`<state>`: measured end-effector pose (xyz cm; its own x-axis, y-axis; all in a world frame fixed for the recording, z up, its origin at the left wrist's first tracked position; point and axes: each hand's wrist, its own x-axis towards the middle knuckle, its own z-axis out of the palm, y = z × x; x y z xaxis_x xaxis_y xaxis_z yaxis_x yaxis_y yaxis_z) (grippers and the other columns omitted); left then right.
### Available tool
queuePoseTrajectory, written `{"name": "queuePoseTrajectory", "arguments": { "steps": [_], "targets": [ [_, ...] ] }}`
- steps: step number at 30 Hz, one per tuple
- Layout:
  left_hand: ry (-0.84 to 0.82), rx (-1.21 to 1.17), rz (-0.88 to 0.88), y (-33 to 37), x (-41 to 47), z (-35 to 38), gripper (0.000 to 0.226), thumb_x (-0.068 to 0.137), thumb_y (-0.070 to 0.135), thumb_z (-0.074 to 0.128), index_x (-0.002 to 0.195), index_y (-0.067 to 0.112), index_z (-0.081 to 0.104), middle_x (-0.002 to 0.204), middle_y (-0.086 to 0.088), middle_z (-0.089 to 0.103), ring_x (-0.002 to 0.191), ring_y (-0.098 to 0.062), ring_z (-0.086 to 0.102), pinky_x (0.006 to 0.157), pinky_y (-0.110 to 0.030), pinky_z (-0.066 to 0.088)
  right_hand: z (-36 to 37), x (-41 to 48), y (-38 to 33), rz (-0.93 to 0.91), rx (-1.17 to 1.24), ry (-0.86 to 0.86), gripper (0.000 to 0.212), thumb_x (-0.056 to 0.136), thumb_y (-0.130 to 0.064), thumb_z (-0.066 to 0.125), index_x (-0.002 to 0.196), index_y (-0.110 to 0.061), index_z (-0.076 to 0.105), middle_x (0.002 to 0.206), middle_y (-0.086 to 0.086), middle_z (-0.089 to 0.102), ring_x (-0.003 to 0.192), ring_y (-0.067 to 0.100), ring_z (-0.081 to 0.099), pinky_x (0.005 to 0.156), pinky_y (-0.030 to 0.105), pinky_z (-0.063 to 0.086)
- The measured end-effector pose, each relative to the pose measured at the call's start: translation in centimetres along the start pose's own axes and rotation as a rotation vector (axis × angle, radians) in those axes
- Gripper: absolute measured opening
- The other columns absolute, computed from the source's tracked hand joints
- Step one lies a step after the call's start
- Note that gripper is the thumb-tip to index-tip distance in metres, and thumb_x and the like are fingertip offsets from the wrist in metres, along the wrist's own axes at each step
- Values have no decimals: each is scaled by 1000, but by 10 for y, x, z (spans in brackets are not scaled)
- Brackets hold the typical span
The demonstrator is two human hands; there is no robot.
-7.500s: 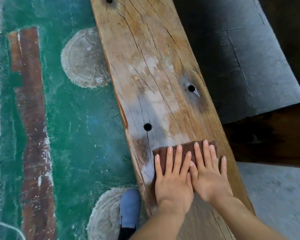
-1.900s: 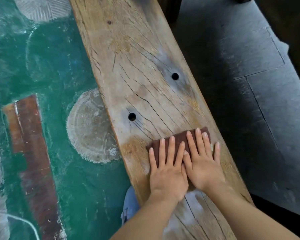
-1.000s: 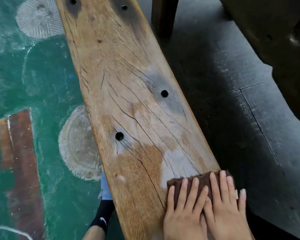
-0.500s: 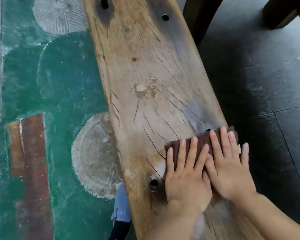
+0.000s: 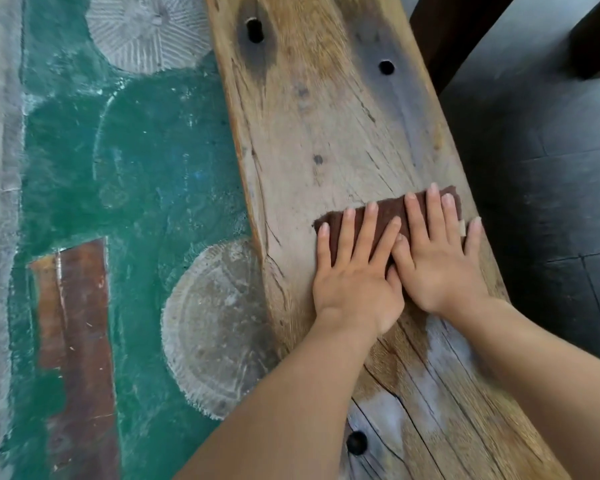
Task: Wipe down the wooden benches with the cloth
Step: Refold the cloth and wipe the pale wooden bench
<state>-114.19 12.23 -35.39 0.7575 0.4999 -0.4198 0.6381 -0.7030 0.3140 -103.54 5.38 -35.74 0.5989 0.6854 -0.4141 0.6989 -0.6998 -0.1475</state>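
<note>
Moved: cloth (image 5: 388, 211) and both hands, pushed toward the far end of the bench (image 5: 326, 133) since half a second ago; near hole (image 5: 356, 442), then just left of the left hand, now well behind it beside the forearm.
Cloth: one, dark brown, nubbly, folded into a long narrow rectangle; flat across the bench top, closer to the right edge than the left, far edge showing past the fingertips.
Left hand (image 5: 354, 282): palm down, fingers straight and spread, pressing the cloth's left half; nothing clutched.
Right hand (image 5: 437, 268): palm down, thumb side touching the left hand; fingers straight, three pressing the cloth's right end, little finger off it on bare wood; pale strip (image 5: 462, 227) wrapped on one finger, which one unclear.
Bench wood: one long plank, weathered, cracked along the grain; tan with grey bleached patches; left edge rough and wavy.
Holes: three in all, round and dark; two far holes (image 5: 255, 31) beyond the cloth, one near.
Knot (image 5: 317, 160): one small dark spot between the far holes and the cloth.
Green floor (image 5: 136, 168): left of the bench, painted, scuffed and chalky.
Round patches (image 5: 215, 327): two, pale, ridged at the rim, one far and one near.
Brown strip (image 5: 77, 341): one, rust-coloured, long, near left.
Grey slabs (image 5: 534, 168): right of the bench, dark, matte, with thin seams.
Posts (image 5: 447, 36): two, dark wood, far right, tops cropped.
</note>
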Motion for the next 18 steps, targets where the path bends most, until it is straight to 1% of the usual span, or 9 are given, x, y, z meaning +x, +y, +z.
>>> {"name": "queuePoseTrajectory", "arguments": {
  "steps": [7, 10, 15, 18],
  "targets": [
    [5, 2, 4, -5, 5, -5, 54, 100, 44, 10, 144, 38, -22, 140, 9, -45, 136, -17, -38, 107, -46, -30, -3, 8, -5, 13, -11, -7, 63, 90, -57, 0, 147, -35, -16, 154, -5, -30, 135, 7, -33, 111, 46, -23],
    [14, 11, 5, -11, -1, -4, 54, 100, 44, 9, 143, 38, -23, 140, 10, -44, 136, -16, -38, 107, -45, -30, 1, 3, -11, 19, 3, -11, 60, 94, -53, 3, 147, -34, -18, 151, -7, -32, 133, 7, -35, 111, 48, -22],
    [54, 26, -22, -30, -37, 7, 53, 99, 45, 8, 137, 38, -28, 140, 9, -45, 131, -15, -43, 108, -47, -27, 17, -23, -33, -47, 11, 0, 59, 92, -50, 1, 144, -34, -22, 146, -8, -37, 134, 8, -36, 110, 46, -24],
    [57, 24, -34, -38, -62, 16, 53, 99, 45, 7, 138, 37, -29, 138, 9, -48, 131, -17, -43, 108, -47, -28, 27, -44, -45, -69, 23, -15, 59, 92, -49, -1, 144, -33, -23, 147, -8, -38, 133, 8, -38, 110, 45, -25]
  ]
}}
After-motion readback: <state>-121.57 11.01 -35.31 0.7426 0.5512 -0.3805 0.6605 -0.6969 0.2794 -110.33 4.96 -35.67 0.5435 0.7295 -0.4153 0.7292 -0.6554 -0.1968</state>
